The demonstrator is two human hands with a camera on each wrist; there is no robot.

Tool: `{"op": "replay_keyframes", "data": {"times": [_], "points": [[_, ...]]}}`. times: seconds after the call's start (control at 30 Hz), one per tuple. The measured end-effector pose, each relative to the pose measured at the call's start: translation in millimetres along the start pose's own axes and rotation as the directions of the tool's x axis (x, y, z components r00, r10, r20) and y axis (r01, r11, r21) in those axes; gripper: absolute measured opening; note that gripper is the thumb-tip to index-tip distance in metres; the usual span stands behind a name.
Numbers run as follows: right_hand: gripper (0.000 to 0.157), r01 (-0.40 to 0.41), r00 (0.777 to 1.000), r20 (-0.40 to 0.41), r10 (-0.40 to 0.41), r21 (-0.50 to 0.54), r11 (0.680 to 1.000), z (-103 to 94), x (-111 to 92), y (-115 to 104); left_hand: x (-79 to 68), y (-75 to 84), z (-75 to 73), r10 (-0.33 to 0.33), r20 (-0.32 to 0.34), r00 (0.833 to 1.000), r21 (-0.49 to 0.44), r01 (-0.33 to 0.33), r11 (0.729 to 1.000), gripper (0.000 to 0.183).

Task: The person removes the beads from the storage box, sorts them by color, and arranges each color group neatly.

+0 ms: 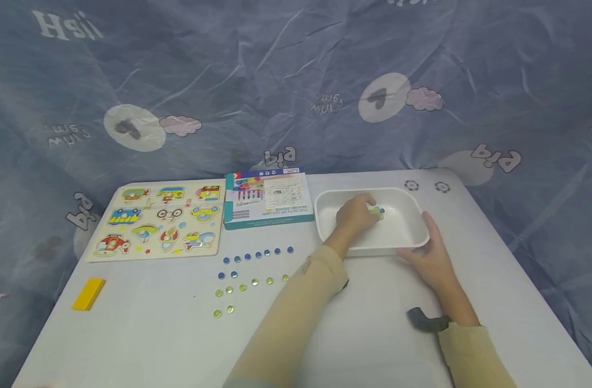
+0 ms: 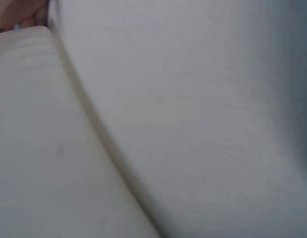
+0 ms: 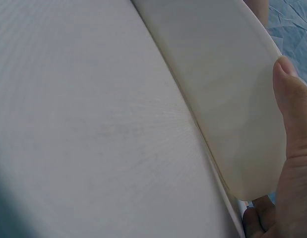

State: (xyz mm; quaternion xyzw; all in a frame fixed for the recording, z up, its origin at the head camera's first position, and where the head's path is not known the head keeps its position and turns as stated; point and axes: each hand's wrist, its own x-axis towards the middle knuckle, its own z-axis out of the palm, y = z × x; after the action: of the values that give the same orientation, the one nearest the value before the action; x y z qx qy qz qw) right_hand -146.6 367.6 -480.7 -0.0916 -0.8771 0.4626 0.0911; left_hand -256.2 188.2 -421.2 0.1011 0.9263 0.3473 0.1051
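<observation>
A white plastic tray stands toward the right of the table. My right hand grips its near right corner, with the thumb against the tray's wall in the right wrist view. Inside the tray is my left hand, fingers bent over a few yellow-green beads and a blue bead. Whether it pinches any of them I cannot tell. Left of the tray lie blue beads and yellow-green beads in rows; the left sleeve passes close to the row ends.
A teal and white box lies against the tray's left side. Beyond it is a wooden picture puzzle board with vehicles. A yellow block sits near the left edge. A printed blue cloth hangs behind the table.
</observation>
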Motion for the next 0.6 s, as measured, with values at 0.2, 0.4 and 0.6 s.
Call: {"op": "replay_keyframes", "data": {"times": [0.2, 0.4, 0.6], "points": [[0.114, -0.007, 1.0, -0.007, 0.006, -0.025, 1.0, 2.4, 0.1, -1.4, 5.7, -9.1, 8.2, -0.021, 0.036, 0.999, 0.095, 0.017, 0.995, 0.039], [0.114, -0.027, 0.999, -0.025, 0.026, -0.058, 0.998, 0.0, -2.9, -1.6, 11.3, -3.4, 15.6, -0.001, 0.06, 0.998, 0.131, -0.007, 0.991, 0.042], [0.114, -0.013, 1.0, -0.018, 0.013, -0.024, 1.0, 2.0, -1.3, -2.5, 14.9, 7.1, 13.2, -0.015, 0.041, 0.999, 0.111, 0.01, 0.994, 0.042]]}}
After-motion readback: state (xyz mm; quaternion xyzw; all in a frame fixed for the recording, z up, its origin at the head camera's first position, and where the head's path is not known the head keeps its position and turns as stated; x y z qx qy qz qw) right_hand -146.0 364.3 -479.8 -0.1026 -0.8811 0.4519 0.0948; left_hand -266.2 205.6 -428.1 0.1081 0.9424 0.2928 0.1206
